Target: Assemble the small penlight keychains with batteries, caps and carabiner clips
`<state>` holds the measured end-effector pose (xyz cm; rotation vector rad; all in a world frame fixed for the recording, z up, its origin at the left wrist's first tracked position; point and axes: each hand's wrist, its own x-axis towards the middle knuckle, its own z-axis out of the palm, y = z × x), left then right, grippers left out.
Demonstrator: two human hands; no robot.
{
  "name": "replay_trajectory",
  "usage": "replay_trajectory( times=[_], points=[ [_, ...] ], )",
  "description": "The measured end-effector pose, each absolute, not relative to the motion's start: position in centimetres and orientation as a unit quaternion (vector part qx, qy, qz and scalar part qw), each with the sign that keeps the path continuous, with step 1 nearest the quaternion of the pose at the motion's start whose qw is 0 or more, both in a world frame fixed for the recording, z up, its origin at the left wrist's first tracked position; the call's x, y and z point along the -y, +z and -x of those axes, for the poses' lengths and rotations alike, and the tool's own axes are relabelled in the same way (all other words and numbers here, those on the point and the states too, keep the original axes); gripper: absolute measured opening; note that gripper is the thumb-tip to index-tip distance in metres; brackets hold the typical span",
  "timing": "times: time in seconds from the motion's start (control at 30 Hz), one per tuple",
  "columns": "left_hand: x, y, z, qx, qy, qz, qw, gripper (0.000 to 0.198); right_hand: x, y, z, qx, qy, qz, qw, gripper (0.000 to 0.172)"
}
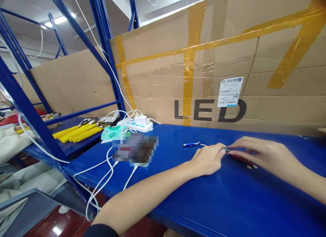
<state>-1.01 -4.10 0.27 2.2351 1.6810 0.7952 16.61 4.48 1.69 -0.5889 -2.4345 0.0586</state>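
Observation:
My left hand is closed in a pinch on a small silvery piece above the blue table. From the right, my right hand reaches the same piece, its thumb and forefinger closed on it. A red object with small metal ends lies beneath the right fingers, partly hidden by them. Left of the hands, a blue metallic pen-like stick with a thin loop at its end rests on the table.
A white power strip with plugs and cables, a green packet and blurred devices lie on the left. Behind rises a taped cardboard sheet. Yellow-handled items and a person's sleeve are beyond the blue post.

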Motion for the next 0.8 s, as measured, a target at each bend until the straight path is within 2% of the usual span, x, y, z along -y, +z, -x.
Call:
replay_trajectory(
  times=[0.27, 0.53, 0.8],
  points=[
    [4.6, 0.7, 0.6, -0.573, 0.237, -0.78, 0.084, 0.026, -4.8, 2.1, -17.0, 0.943, -0.026, 0.153, 0.296, 0.033],
    [4.8, 0.7, 0.5, -0.542, 0.273, -0.79, 0.082, 0.027, -4.3, 2.9, -16.9, 0.939, -0.047, 0.133, 0.313, 0.036],
    [4.2, 0.1, 0.8, -0.529, 0.274, -0.793, 0.127, 0.024, -3.6, 3.6, -17.2, 0.945, -0.117, 0.097, 0.289, 0.04]
  ],
)
